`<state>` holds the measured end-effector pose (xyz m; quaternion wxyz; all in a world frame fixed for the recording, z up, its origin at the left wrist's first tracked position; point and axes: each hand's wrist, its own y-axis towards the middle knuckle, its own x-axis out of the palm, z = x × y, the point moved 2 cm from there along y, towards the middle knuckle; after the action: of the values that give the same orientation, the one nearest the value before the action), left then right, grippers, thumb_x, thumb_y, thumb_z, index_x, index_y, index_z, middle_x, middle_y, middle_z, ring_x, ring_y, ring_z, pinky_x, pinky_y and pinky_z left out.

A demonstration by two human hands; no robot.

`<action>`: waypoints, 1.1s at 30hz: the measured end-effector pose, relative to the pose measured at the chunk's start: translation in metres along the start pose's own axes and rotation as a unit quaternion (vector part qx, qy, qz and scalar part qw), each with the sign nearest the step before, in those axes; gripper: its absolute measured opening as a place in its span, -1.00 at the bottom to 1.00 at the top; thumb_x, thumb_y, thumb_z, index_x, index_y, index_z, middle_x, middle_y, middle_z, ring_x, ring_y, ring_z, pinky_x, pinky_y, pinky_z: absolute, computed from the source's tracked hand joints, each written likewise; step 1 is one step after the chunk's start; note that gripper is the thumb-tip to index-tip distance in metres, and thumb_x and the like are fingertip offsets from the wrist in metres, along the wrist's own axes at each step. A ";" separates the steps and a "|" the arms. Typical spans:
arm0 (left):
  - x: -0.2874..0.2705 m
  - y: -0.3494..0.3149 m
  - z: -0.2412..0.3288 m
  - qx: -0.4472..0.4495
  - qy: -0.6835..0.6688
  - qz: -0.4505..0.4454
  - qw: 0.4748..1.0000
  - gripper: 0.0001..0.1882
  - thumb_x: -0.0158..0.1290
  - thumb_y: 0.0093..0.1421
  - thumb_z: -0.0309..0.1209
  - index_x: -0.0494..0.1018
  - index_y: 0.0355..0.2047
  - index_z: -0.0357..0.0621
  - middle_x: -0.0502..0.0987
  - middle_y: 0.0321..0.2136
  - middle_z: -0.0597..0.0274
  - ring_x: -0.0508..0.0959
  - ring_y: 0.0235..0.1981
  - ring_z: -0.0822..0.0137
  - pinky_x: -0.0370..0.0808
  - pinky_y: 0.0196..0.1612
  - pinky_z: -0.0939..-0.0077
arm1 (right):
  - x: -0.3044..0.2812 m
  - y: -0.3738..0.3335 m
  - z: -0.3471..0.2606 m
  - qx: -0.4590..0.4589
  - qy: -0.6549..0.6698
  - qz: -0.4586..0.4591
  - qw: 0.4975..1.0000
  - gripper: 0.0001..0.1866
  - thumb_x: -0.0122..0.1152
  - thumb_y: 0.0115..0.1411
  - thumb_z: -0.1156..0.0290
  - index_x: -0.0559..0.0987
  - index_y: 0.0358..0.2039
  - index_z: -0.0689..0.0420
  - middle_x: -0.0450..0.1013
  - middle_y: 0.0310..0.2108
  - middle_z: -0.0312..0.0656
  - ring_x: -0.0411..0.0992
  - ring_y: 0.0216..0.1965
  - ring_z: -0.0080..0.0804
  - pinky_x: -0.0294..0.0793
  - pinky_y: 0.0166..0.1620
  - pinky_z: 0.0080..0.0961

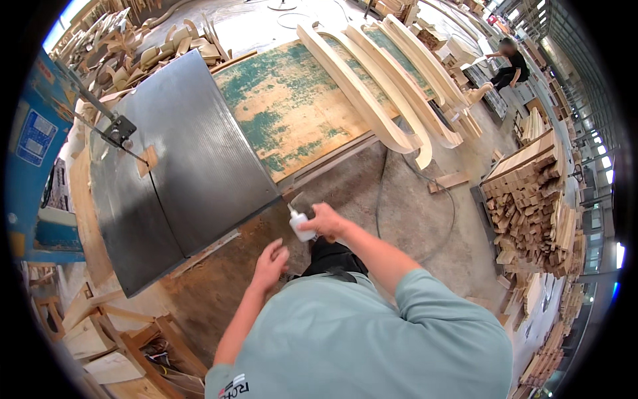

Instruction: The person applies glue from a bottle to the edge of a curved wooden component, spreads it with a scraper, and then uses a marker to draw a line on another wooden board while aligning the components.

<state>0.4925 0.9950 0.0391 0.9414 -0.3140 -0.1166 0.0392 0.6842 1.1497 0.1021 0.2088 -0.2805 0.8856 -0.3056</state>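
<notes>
My right hand (325, 222) is wrapped round a small white squeeze bottle (301, 227) with a thin nozzle tip, held in front of my waist. The nozzle points up toward the near corner of a dark grey metal saw table (199, 139). Lower and to the left, my left hand (270, 265) hangs in the air with its fingers loosely bent and nothing in it. It is apart from both the bottle and the table. A thin blade (147, 163) meets the table at a small wooden insert (145, 161), and a slot runs from there to the near edge.
Beyond the saw table, a worn green and tan board (286, 113) bears several long curved wooden pieces (355, 93). A blue machine body (40, 146) stands left. Stacked wood blocks (531, 206) are at right; a cable (454, 213) lies on the floor. Another person (512, 65) sits far right.
</notes>
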 end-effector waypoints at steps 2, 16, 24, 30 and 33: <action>0.037 0.014 0.031 -0.040 -0.023 -0.073 0.996 -0.52 0.08 0.35 -0.27 0.31 0.22 -0.13 0.51 -0.05 0.27 0.55 -0.08 0.36 0.60 -0.15 0.32 | 0.015 -0.002 0.047 -0.015 0.047 -0.025 0.998 -0.57 0.50 -0.03 0.23 0.56 -0.25 0.25 0.37 -0.62 -0.27 0.24 -0.73 -0.53 0.13 -0.76 -0.37; 0.187 0.205 0.018 -0.030 0.033 0.051 0.998 -0.72 0.08 0.34 -0.33 0.40 0.03 -0.03 0.50 -0.14 0.24 0.54 -0.18 0.33 0.61 -0.22 0.29 | -0.138 0.057 0.145 -0.036 0.041 0.084 0.995 -0.62 0.05 0.38 0.10 0.42 -0.24 0.22 0.43 -0.51 -0.21 0.41 -0.56 -0.47 0.43 -0.49 -0.45; 0.167 0.294 0.005 0.100 0.034 0.104 0.989 -0.69 0.09 0.29 -0.46 0.42 0.04 -0.14 0.55 -0.19 0.32 0.54 -0.23 0.45 0.51 -0.17 0.54 | -0.153 0.114 0.088 -0.031 0.227 -0.009 0.973 -0.67 -0.02 0.42 0.17 0.40 -0.34 0.18 0.39 -0.61 -0.28 0.34 -0.62 -0.53 0.37 -0.51 -0.53; 0.164 0.309 0.007 0.112 0.014 0.085 0.990 -0.81 0.03 0.26 -0.48 0.53 -0.15 -0.23 0.61 -0.34 0.28 0.55 -0.34 0.46 0.49 -0.27 0.48 | -0.130 0.149 0.087 -0.028 0.295 -0.035 0.955 -0.68 -0.12 0.46 0.18 0.34 -0.38 0.13 0.31 -0.66 -0.31 0.25 -0.68 -0.57 0.29 -0.57 -0.56; 0.150 0.315 0.003 0.071 0.090 0.095 0.989 -0.81 0.04 0.26 -0.49 0.55 -0.14 -0.24 0.60 -0.27 0.28 0.55 -0.28 0.46 0.48 -0.19 0.47 | -0.123 0.159 0.086 -0.037 0.281 -0.026 0.959 -0.67 -0.12 0.46 0.17 0.33 -0.38 0.12 0.28 -0.69 -0.32 0.24 -0.70 -0.57 0.28 -0.59 -0.55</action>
<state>0.6371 1.2706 -0.1181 0.9599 -0.2582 0.0019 0.1088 0.7648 1.2941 -0.0404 -0.0668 -0.2137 0.9119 -0.3439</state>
